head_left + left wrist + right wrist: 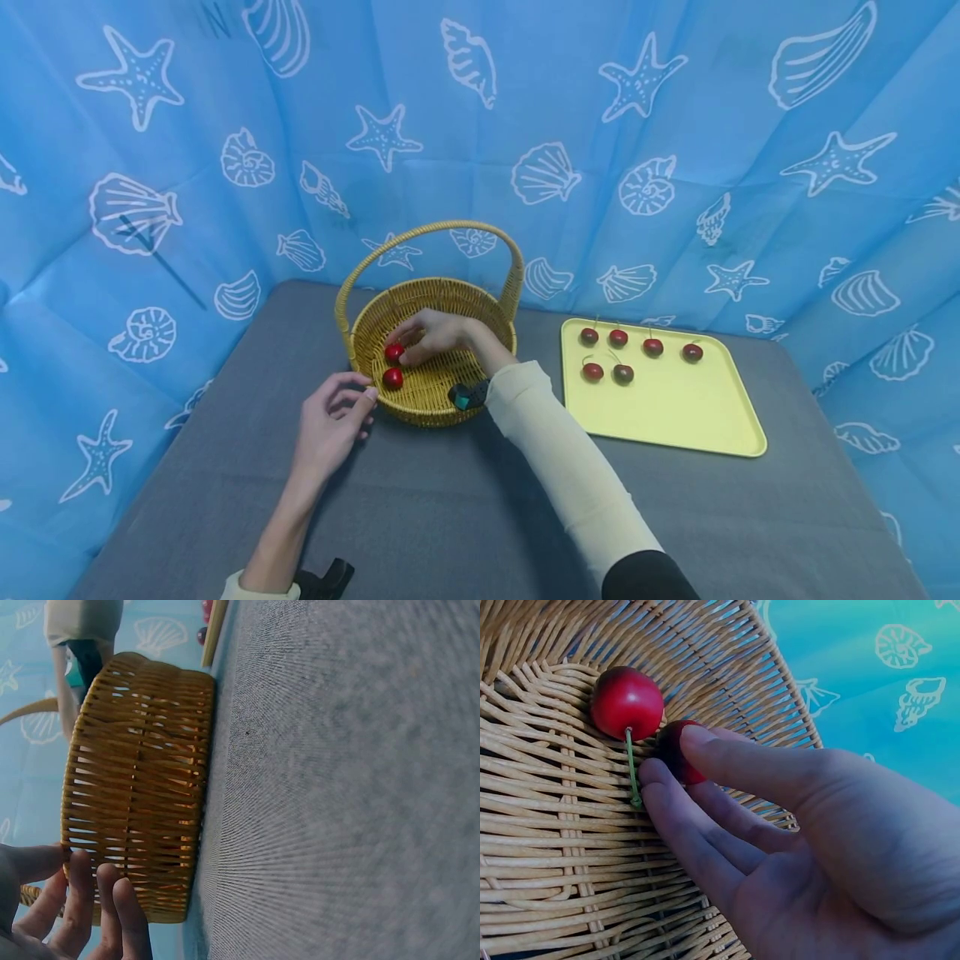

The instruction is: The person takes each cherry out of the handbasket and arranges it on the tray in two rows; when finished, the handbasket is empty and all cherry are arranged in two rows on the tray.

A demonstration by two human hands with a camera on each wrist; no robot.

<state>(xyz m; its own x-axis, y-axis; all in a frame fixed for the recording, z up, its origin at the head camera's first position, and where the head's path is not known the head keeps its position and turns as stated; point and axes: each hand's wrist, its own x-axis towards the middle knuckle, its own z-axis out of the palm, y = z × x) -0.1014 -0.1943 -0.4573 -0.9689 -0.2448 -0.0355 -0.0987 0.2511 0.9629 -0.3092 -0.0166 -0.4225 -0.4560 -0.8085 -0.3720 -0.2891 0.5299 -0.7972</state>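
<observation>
A woven basket with a tall arched handle stands on the grey table. My right hand reaches down inside it, thumb and fingers pinching a dark red cherry. Next to that one, a second red cherry with a green stem lies on the weave. My left hand is at the near left of the basket; in the left wrist view its thumb and index finger pinch the rim, and the other fingers lie along the outer wall.
Right of the basket lies a yellow tray, with several stemmed cherries in two rows toward its far side. A blue curtain with white shells and starfish hangs behind the table.
</observation>
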